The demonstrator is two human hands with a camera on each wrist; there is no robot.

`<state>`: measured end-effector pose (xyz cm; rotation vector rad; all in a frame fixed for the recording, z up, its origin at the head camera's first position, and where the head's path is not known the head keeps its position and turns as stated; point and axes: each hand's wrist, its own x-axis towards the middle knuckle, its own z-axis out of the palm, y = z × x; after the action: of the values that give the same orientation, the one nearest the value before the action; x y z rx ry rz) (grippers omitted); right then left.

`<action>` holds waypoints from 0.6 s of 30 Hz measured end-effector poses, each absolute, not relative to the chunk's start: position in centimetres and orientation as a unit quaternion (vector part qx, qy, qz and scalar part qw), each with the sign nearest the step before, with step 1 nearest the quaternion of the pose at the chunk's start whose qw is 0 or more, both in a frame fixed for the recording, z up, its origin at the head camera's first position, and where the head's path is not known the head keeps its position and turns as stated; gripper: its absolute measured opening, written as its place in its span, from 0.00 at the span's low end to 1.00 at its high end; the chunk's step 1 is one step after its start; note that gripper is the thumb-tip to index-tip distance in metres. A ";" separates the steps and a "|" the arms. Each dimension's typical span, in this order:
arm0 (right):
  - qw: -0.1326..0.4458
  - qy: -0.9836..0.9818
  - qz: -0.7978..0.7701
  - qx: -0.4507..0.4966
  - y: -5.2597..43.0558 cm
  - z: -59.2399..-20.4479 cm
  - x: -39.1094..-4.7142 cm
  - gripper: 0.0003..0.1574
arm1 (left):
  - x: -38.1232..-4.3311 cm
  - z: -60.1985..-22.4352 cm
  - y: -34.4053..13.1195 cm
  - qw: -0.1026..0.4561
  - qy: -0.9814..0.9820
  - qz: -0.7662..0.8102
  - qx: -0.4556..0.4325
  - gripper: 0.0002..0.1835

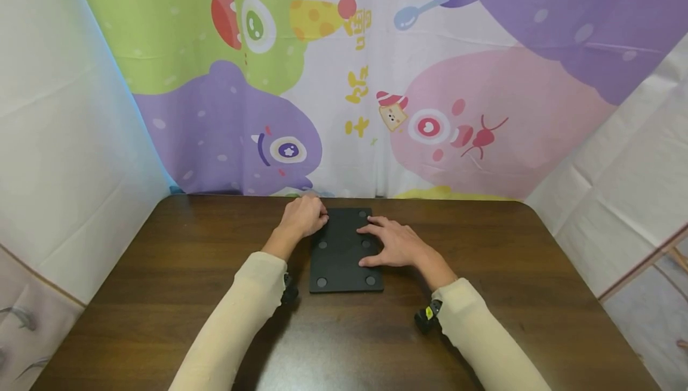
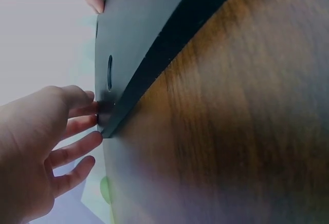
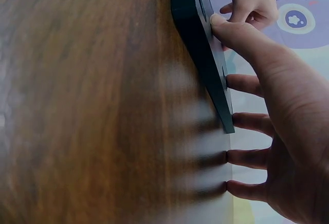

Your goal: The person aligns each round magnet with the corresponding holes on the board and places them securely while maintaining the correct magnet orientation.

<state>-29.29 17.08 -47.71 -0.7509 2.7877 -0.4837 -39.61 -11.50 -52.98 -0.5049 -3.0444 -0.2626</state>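
A flat black rectangular panel with round dark-grey spots lies on the wooden table. At its far left corner is my left hand, thumb and index fingertips close together at the surface; I cannot tell whether they pinch something small. In the left wrist view the other fingers of that hand spread loosely beside the corner. My right hand rests its spread fingertips along the panel's right side. The right wrist view shows its thumb on the panel's face near a round spot and two fingertips reaching the far part.
The brown wooden table extends around the panel. Behind it hangs a cloth printed with cartoon monsters, and pale fabric walls stand at both sides. A small dark device is strapped at each wrist.
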 end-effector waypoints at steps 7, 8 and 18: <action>0.112 0.945 -0.166 -0.259 17.2 -47.6 -29.3 0.53 | -39.9 -53.4 -11.8 0.024 -0.981 -0.089 -0.172 0.11; 0.114 0.944 -0.165 -0.260 17.2 -47.6 -29.3 0.54 | -39.1 -52.4 -11.6 0.014 -0.981 -0.093 -0.168 0.11; 0.128 0.942 -0.159 -0.267 17.6 -47.3 -29.2 0.52 | -33.3 -46.0 -11.0 -0.005 -0.979 -0.108 -0.175 0.16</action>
<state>-29.20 17.62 -47.30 -0.7771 2.7402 -0.4622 -33.33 -10.95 -46.01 -0.5507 -3.0836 -0.3399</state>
